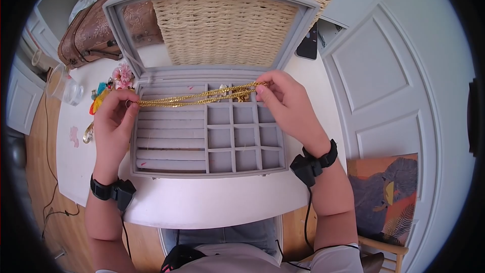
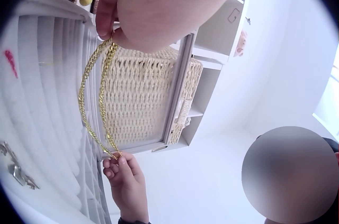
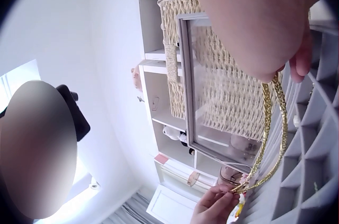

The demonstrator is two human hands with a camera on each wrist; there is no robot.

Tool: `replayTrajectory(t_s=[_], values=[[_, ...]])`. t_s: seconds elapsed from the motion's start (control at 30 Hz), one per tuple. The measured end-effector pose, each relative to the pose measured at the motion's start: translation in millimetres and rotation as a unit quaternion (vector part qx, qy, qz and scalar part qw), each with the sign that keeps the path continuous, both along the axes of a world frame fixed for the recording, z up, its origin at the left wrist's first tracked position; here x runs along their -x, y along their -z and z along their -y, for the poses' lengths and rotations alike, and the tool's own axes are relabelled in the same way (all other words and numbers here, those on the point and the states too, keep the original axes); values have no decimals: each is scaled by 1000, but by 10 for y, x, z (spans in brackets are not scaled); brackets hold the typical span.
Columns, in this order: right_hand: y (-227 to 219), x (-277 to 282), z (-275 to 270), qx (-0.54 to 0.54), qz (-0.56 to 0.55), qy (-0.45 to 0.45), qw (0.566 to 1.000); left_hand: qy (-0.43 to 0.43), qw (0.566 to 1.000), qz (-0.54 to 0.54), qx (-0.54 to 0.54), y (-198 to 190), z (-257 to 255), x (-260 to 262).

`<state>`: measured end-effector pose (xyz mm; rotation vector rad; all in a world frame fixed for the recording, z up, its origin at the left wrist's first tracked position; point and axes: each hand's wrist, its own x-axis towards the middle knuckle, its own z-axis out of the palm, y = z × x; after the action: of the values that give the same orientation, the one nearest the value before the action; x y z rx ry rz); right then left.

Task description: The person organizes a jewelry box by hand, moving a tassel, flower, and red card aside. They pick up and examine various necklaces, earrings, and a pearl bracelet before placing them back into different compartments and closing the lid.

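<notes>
A gold chain (image 1: 192, 100) stretches in two strands above the grey jewelry box (image 1: 208, 174), whose glass lid stands raised. The left hand (image 1: 113, 124) pinches one end between thumb and fingers over the box's left side. At the other end, the right hand (image 1: 290, 103) pinches the chain above the upper right compartments. Beneath it, more gold jewelry (image 1: 241, 94) lies in a compartment, with a small pale piece (image 1: 223, 89) beside it. In the left wrist view the chain (image 2: 82, 94) hangs in a loop between both hands.
Left of the box lie a pink flower piece (image 1: 123, 76), an orange ornament (image 1: 99, 102) and a gold item (image 1: 88, 133) on the white table (image 1: 202, 202). Behind stand a wicker basket (image 1: 227, 30) and a brown patterned case (image 1: 111, 25). A phone (image 1: 307, 45) lies at the back right.
</notes>
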<state>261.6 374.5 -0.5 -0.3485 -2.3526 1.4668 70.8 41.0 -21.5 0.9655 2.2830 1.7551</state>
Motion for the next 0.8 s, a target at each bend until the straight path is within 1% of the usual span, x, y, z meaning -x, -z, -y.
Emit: replayTrajectory(t_s=[0.03, 0.1, 0.13, 0.2, 0.23, 0.27, 0.3, 0.33, 0.37, 0.4, 0.43, 0.47, 0.53, 0.57, 0.6, 0.67, 0.73, 0.77, 0.8], values=[[14, 3, -5, 0, 0, -1, 1000, 4, 1000, -13, 3, -7, -6, -4], [13, 18, -3, 106, -44, -45, 992, 5, 1000, -28, 6, -42, -9, -13], [-20, 19, 18, 106, -45, -46, 992, 18, 999, -47, 7, -66, -16, -17], [-97, -3, 96, 209, -69, -95, 971, 30, 997, -67, 9, -116, -33, -55], [-111, -8, 126, 208, -70, -97, 971, 58, 997, -57, 1, -147, -47, -78], [-123, -13, 168, 188, -89, -124, 970, 85, 995, -47, -6, -193, -59, -109], [-131, -14, 215, 168, -109, -151, 968, 84, 995, -49, -5, -256, -99, -166], [-131, -13, 269, 169, -111, -152, 967, 106, 993, -51, -6, -332, -167, -253], [-123, -11, 323, 157, -121, -173, 965, 127, 990, -53, -8, -406, -243, -340], [-105, -14, 383, 146, -130, -193, 961, 126, 991, -54, -8, -496, -316, -424], [-82, -15, 444, 140, -135, -199, 960, 153, 977, -144, 22, -605, -395, -505], [-110, -28, 495, 140, -134, -202, 960, 177, 955, -233, 52, -682, -472, -570], [-171, -63, 592, 139, -117, -242, 953, 172, 957, -227, 56, -749, -605, -682], [-80, -42, 611, 127, -133, -246, 952, 183, 966, -180, 34, -789, -685, -730], [-85, -59, 642, 127, -132, -247, 951, 194, 972, -132, 12, -822, -753, -771], [-104, -88, 671, 240, -73, -196, 948, 188, 972, -142, 2, -849, -813, -790], [-137, -84, 606, 254, -58, -197, 945, 198, 964, -168, 55, -826, -815, -779], [-145, -73, 564, 267, -42, -196, 943, 199, 964, -168, 56, -815, -820, -766], [-148, -71, 529, 268, -42, -197, 942, 189, 971, -120, 85, -802, -821, -756]])
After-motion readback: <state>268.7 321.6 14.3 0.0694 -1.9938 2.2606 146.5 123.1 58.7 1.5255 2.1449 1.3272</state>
